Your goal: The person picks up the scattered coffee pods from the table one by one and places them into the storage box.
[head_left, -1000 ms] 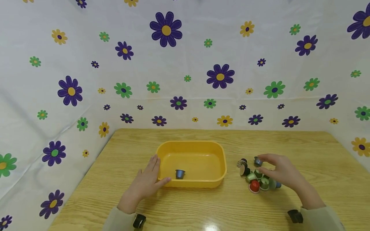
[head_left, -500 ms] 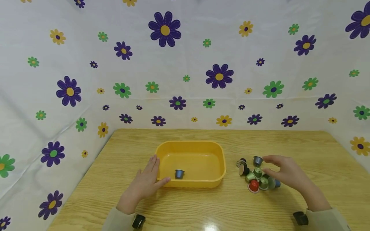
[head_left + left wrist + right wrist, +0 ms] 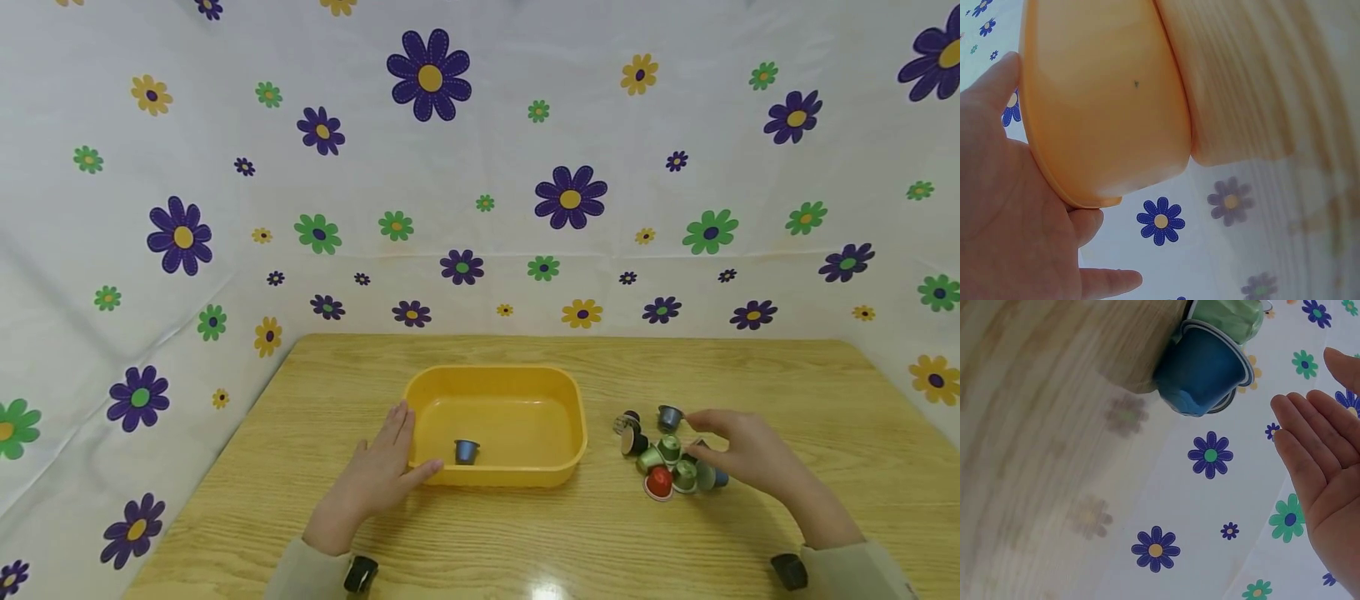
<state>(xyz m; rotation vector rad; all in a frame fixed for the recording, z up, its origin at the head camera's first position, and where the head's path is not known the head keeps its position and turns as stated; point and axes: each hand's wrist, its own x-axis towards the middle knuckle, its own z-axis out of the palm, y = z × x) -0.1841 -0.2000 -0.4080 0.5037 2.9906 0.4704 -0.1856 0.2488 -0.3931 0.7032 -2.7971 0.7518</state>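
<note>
My left hand (image 3: pixel 382 467) rests against the left end of a yellow plastic tub (image 3: pixel 502 477), its thumb laid over the near rim. In the left wrist view, its fingers (image 3: pixel 1088 225) lie along the rim, straight or only loosely bent. Inside the tub is one blue coffee capsule (image 3: pixel 466 452). To the tub's right, my right hand (image 3: pixel 750 454) hovers beside a group of coffee capsules, thumb and forefinger apart with nothing between them. Nearest its forefinger stands a grey-blue capsule (image 3: pixel 670 418). A blue capsule (image 3: pixel 1200 369) shows large in the right wrist view.
The group also has a red capsule (image 3: pixel 659 482), green capsules (image 3: pixel 685 476) and a black one (image 3: pixel 633 441), lying close together on the wooden table (image 3: pixel 525 533). A flowered white cloth (image 3: pixel 487 150) stands behind the table and along its sides.
My right hand has drawn a little to the right, away from the grey-blue capsule, uncovering more of the group. The left hand and the tub have stayed in place.
</note>
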